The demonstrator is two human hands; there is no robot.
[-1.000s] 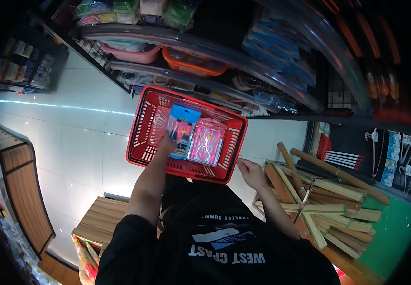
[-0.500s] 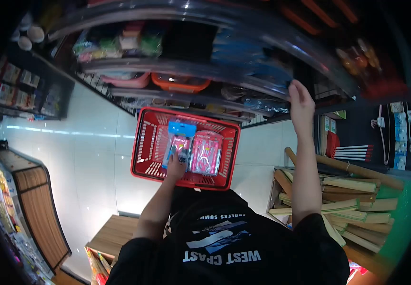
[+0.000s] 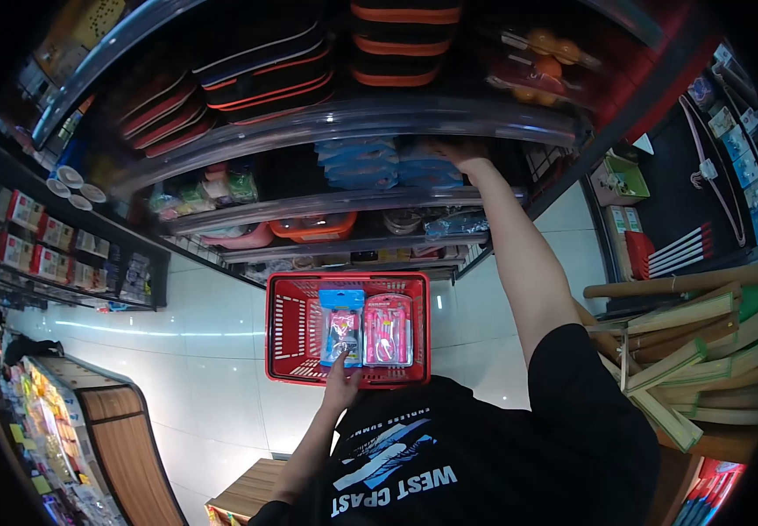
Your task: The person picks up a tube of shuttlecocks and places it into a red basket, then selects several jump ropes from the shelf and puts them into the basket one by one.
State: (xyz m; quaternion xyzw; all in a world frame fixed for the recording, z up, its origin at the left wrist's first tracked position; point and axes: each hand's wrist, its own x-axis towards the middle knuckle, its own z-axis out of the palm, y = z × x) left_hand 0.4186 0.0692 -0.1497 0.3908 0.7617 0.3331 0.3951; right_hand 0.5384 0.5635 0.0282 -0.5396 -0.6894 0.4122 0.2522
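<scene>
At the near rim of the red shopping basket (image 3: pixel 276 379), my left hand (image 3: pixel 340 386) has its fingers closed on the lower end of a blue-topped clear package (image 3: pixel 342 302) with pink and dark contents. Beside that package, to its right, a pink blister pack (image 3: pixel 388 331) stands in the basket. My right arm stretches up to a shelf, where my right hand (image 3: pixel 465 158) is over blue plastic packages (image 3: pixel 432 168). Its fingers extend leftward into shadow, holding nothing visible. More blue packages (image 3: pixel 357 162) are stacked just left of it.
Clear shelf edges (image 3: pixel 353 118) run across in front of me. Black cases with orange trim (image 3: pixel 401 44) fill the shelf above; an orange basin (image 3: pixel 313 226) is below. Wooden slats (image 3: pixel 690 355) stick out at right, and a wooden display unit (image 3: pixel 125 421) stands left.
My right hand has moved from the shelf's right edge in among the blue packages. My left hand sits lower on the blue-topped package. The view has tilted up, showing more shelving.
</scene>
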